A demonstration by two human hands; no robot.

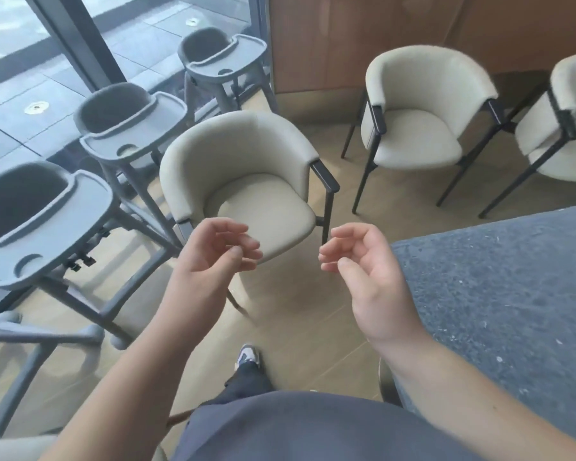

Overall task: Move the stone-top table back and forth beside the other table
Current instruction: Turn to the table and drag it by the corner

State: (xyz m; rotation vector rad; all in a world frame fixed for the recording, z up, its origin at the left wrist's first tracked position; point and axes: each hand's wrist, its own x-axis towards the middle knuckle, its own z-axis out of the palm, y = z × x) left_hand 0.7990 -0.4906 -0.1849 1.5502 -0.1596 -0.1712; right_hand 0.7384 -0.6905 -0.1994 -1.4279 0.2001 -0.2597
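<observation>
Fingers (228, 239) on both hands loosely curled, holding nothing. Left hand (213, 251) in mid-air over a beige chair (246, 181), high chairs (40, 224) further left. Right hand (363, 261) near the stone-top table (506, 287) edge, not touching; table at far right.

Stone-top table (499, 294) right; high chairs (37, 234) left; armchair (246, 181) btwn.
</observation>
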